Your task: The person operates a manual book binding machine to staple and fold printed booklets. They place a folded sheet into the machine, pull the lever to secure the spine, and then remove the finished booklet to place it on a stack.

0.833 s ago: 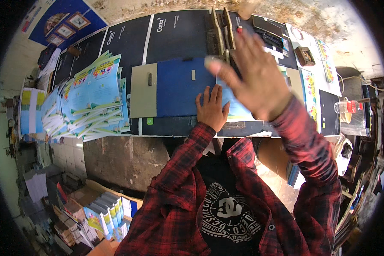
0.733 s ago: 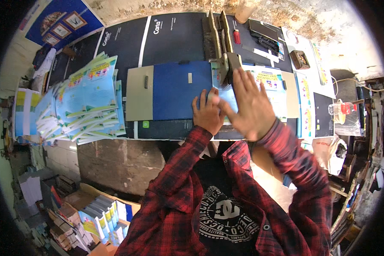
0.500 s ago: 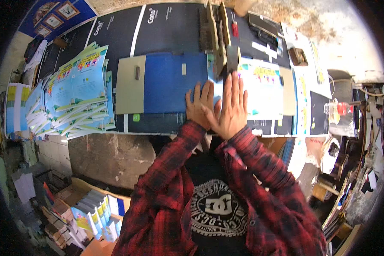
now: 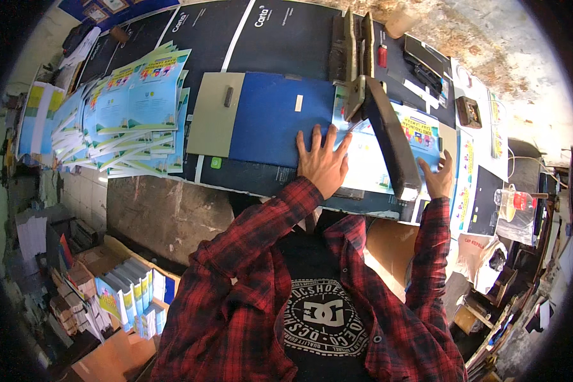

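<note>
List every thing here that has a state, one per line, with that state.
left hand: flat, fingers spread, pressing the printed sheet
right hand: resting at the sheet's right edge
printed sheet: lying under the cutter arm
cutter arm: lowered across the sheet
leaflet pile: fanned out, untouched

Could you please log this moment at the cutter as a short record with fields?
left hand: flat, fingers spread, pressing on the sheets at the edge of the blue board
right hand: on the sheets, right of the lever
lever: black cutter arm, raised at an angle over the sheets
leaflets: fanned stack on the table, left of the blue board
booklets: upright in a box, lower left
bottle: far right, red cap
</note>
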